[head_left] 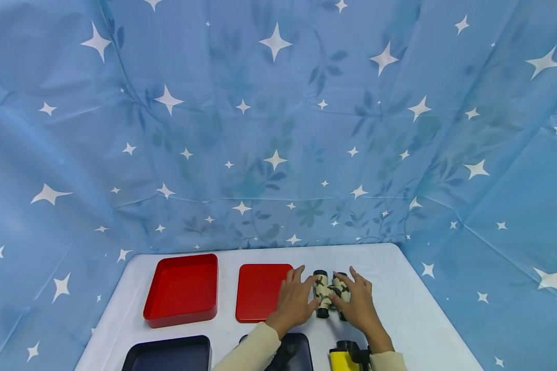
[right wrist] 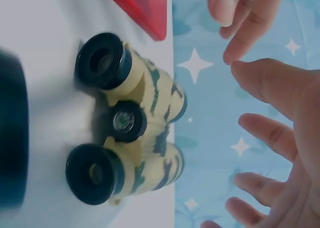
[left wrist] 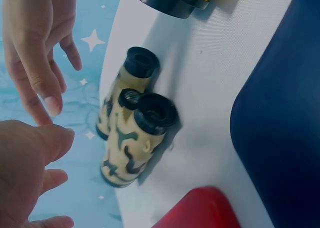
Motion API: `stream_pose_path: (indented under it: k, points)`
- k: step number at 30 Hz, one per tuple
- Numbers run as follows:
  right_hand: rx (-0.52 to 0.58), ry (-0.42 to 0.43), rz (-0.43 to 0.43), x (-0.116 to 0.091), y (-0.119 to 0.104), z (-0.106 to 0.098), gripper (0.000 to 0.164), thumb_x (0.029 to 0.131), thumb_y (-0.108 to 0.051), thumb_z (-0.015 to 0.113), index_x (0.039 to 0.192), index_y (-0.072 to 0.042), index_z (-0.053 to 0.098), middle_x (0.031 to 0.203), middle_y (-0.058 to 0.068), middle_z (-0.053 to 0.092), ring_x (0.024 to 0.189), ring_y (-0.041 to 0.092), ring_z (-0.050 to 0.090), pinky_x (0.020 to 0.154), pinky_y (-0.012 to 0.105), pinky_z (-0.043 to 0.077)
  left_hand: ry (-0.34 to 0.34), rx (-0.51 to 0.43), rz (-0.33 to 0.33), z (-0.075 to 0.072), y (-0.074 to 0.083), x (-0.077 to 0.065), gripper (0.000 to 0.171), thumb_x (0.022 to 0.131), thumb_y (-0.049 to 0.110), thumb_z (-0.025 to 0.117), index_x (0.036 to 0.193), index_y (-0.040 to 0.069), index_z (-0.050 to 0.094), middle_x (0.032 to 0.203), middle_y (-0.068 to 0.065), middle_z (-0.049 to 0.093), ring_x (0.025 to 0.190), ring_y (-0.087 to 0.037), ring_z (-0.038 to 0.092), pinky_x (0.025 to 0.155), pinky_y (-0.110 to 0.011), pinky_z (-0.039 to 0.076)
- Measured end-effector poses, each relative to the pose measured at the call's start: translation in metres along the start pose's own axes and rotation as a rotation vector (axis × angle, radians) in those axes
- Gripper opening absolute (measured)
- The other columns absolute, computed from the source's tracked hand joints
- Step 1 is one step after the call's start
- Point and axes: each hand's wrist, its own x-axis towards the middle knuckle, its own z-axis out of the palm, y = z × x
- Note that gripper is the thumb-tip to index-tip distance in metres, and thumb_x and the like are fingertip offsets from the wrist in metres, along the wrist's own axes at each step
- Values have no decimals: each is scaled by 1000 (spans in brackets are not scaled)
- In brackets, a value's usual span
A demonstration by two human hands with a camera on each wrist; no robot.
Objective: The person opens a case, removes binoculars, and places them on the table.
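Camouflage-patterned binoculars (head_left: pixel 322 291) with black eyepieces (right wrist: pixel 100 60) lie on the white table. My left hand (head_left: pixel 297 300) is just left of them and my right hand (head_left: pixel 358 304) just right, both reaching over in the head view. The wrist views show a gap between the binoculars (left wrist: pixel 130 143) and the relaxed, spread fingers of the left hand (left wrist: pixel 20 163) and the right hand (right wrist: pixel 285 133). Neither hand holds anything. In the head view, the fingers hide part of the binoculars' right barrel.
A red tray (head_left: pixel 181 289) stands at left, with a flat red panel (head_left: pixel 262 293) beside it. Nearer are a dark blue tray (head_left: pixel 167 355) and a dark panel (head_left: pixel 301 350), partly behind the left sleeve. A yellow and black object (head_left: pixel 343 360) sits near the right forearm.
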Motion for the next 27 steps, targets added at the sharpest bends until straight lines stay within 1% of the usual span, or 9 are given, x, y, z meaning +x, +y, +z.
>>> stream_pose_path:
  k: [3,7,9,12,14,17,20,24,27]
  points:
    - [-37,13,-54,-3,-8,3,62,87,-33,77,143,-18,55,162,26,21,142,49,22,102,76,31,9,53,8,-9,-5,-5,56,90,41,70,141,25,56,155,-10,40,137,-28,38,98,-43,48]
    - [-86,18,-100,-9,-20,7,66,87,-37,76,145,-18,53,163,25,18,146,51,17,104,79,24,-8,80,-5,-21,-12,-15,61,89,43,71,144,25,53,159,-12,33,143,-33,33,105,-49,46]
    - [-103,17,-117,-12,-27,10,67,86,-39,76,146,-19,52,164,24,18,147,52,16,105,79,21,-21,84,-19,-28,-16,-21,66,88,44,72,146,25,50,162,-13,27,146,-35,29,108,-52,43]
    - [-123,8,-136,-16,-38,14,72,86,-42,76,148,-19,49,164,23,17,148,52,13,108,77,17,-21,96,-30,-37,-23,-30,73,85,45,75,149,24,47,165,-14,20,148,-39,24,112,-56,39]
    - [-138,-7,-137,-19,-46,15,75,85,-46,75,150,-21,46,165,21,15,149,52,11,110,76,13,-32,116,-35,-44,-26,-37,77,85,46,74,152,23,43,166,-14,14,150,-40,19,114,-58,35]
    - [-156,-37,-130,-23,-59,17,79,85,-50,73,153,-25,41,167,17,13,150,51,7,111,77,8,-73,123,-59,-55,-31,-47,81,86,47,72,155,23,37,168,-14,7,152,-42,12,118,-61,27]
    - [-173,-49,-130,-26,-69,16,82,84,-52,72,154,-29,38,168,14,12,150,51,5,111,78,4,-99,112,-72,-64,-34,-56,83,87,46,71,156,21,33,168,-15,5,152,-45,8,118,-66,19]
    - [-185,-47,-152,-31,-80,16,82,84,-53,72,155,-31,36,168,12,13,150,50,4,110,79,1,-63,112,-59,-74,-37,-66,85,87,47,71,157,17,33,167,-18,7,151,-47,8,116,-70,16]
    - [-188,-59,-157,-33,-86,16,82,85,-55,70,155,-33,35,168,11,12,151,50,2,110,79,-1,-35,126,-52,-79,-40,-72,88,85,51,70,157,18,32,167,-17,7,150,-47,9,115,-72,17]
